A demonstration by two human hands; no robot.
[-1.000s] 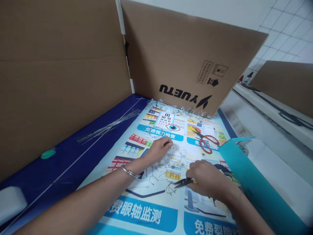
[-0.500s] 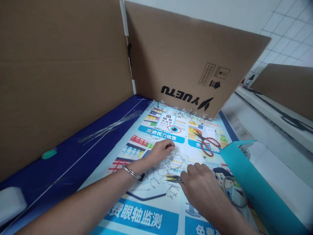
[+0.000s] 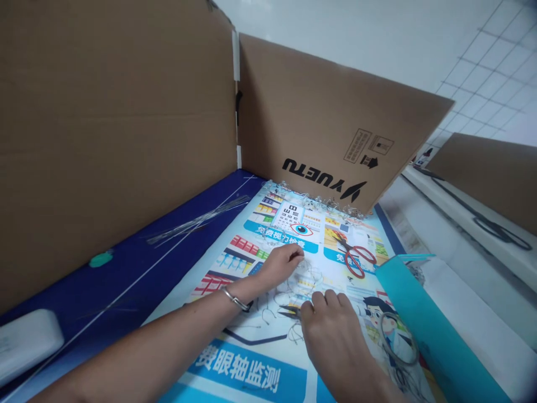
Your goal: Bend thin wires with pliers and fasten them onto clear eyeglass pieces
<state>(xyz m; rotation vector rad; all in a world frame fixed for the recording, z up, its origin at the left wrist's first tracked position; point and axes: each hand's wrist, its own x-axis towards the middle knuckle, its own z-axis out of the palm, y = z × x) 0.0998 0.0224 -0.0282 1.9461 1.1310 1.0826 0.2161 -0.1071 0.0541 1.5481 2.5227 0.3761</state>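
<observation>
My left hand (image 3: 284, 264) rests on the poster mat (image 3: 235, 364), its fingertips pinched together on a tangle of thin wire (image 3: 308, 280); a metal bangle (image 3: 235, 299) circles that wrist. My right hand (image 3: 329, 333) lies just right of the tangle, over a pair of needle-nose pliers (image 3: 290, 312). Only the dark jaws show, and the handles are hidden under my palm. Red-handled scissors (image 3: 356, 258) lie beyond my right hand. A loop of wire (image 3: 398, 338) sits near its little-finger side.
Tall cardboard panels (image 3: 117, 123) stand at the left and back of the mat, with glittery scraps (image 3: 314, 200) along their foot. Thin rods (image 3: 197, 221) lie on a dark blue mat (image 3: 126, 257). A teal folder (image 3: 432, 330) lies at the right.
My right hand and the pliers have shifted left and toward me. The wire loop has come into view beside that hand. The whole scene has shifted slightly in view.
</observation>
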